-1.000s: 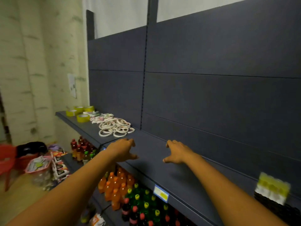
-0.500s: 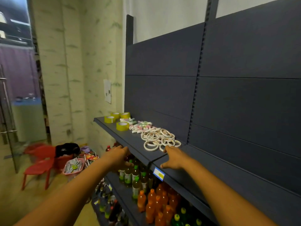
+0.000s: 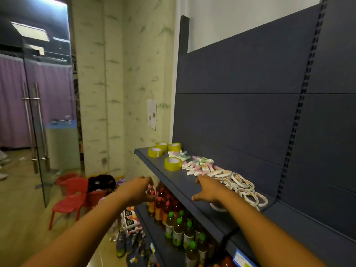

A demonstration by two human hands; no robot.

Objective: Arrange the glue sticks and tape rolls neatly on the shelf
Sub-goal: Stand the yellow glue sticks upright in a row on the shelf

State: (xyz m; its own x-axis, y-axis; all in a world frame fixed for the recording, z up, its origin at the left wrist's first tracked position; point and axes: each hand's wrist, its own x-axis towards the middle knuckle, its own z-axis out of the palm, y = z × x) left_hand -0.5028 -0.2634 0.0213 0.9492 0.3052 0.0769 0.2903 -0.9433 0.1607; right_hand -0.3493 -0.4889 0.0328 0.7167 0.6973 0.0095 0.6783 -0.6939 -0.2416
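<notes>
Hands both out toward dark shelf (image 3: 173,182), holding nothing. Left hand (image 3: 135,189) off front edge of shelf, fingers loosely curled, hovering before red-capped bottles (image 3: 159,201) on tier below; whether fingertips touch anything, cannot tell. Right hand (image 3: 209,190) over shelf surface, fingers spread and relaxed, thumb out to left, index reaching toward far end; just beside white tape rolls, contact with shelf unclear.

Glue sticks (image 3: 198,165) in loose jumble on shelf, white with pink and green ends, lying flat at mixed angles, a smaller cluster nearer back panel (image 3: 240,122). Yellow tape rolls (image 3: 172,163) at far left end: one alone close to front edge beside glue sticks, three more grouped behind it in far corner, all lying flat with cores up. White tape rolls (image 3: 242,186) in overlapping heap to right of glue sticks, thin rings with printed wrappers, some leaning on others, one partly hidden under right wrist.

Lower tier packed with upright bottles, green-capped bottles (image 3: 179,228) nearer camera, red-capped ones farther. Blue price tag (image 3: 241,259) on shelf edge at bottom right. Red plastic chair (image 3: 70,199) on floor to left, red basket with dark contents (image 3: 98,187) beside it, glass door (image 3: 36,122) with long metal handles beyond. Paper sheet (image 3: 152,114) stuck on pale wall near shelf end.
</notes>
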